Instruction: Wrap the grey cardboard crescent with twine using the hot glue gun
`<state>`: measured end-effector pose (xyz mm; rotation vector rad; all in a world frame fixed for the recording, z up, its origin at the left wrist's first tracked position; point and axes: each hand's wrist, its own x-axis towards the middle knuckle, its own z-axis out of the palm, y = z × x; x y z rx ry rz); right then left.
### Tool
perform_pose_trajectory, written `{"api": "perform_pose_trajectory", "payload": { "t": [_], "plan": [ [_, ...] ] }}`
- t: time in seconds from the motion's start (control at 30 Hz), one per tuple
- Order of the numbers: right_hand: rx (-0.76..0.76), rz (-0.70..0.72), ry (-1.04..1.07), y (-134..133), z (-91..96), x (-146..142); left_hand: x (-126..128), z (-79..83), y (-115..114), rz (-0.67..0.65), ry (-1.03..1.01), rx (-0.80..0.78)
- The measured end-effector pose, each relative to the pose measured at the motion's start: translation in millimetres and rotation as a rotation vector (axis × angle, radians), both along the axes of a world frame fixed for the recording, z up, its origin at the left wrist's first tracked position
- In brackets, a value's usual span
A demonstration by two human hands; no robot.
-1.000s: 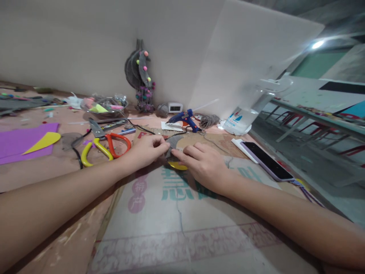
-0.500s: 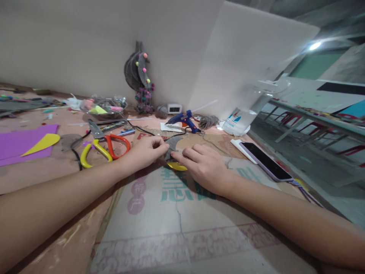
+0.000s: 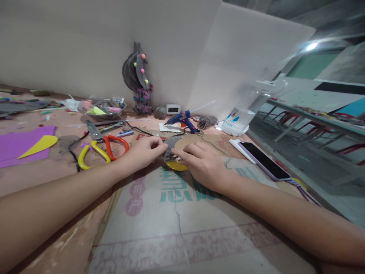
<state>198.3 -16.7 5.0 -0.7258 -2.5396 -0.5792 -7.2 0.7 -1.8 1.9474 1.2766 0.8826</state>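
Note:
A curved grey foam piece (image 3: 172, 144) lies on a flattened cardboard sheet (image 3: 182, 224), with a yellow foam piece (image 3: 176, 166) under its near end. My left hand (image 3: 144, 151) pinches the grey piece's left edge with curled fingers. From the right, my right hand (image 3: 202, 163) presses down on it, fingers stretched flat over both pieces. The hands nearly touch above the grey piece.
Yellow-handled and orange-handled scissors (image 3: 99, 147) lie left of my left hand. A blue glue gun (image 3: 182, 121) sits behind, a phone (image 3: 264, 160) to the right, a purple foam sheet (image 3: 19, 144) far left. Against the wall stands a grey pompom decoration (image 3: 138, 76).
Both hands stay on the grey piece; only the camera view has drifted slightly.

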Motion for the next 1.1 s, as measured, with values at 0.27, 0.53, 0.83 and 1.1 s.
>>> {"api": "perform_pose_trajectory", "payload": {
  "t": [0.27, 0.53, 0.83, 1.1],
  "plan": [
    [0.005, 0.004, -0.042, -3.2, 1.7, 0.9, 0.6, 1.4, -0.8, -0.006, -0.019, -0.007],
    [-0.001, -0.001, -0.024, 1.6, -0.2, 1.7, 0.6, 0.0, -0.1, -0.005, -0.041, -0.009],
    [-0.045, 0.044, 0.024, 4.1, -1.9, 1.6, -0.7, 0.2, -0.3, -0.031, -0.073, -0.080],
    [-0.019, 0.068, -0.011, 4.1, -0.8, 2.7, -1.2, 0.5, -0.9, -0.053, -0.113, -0.096]
  ]
}}
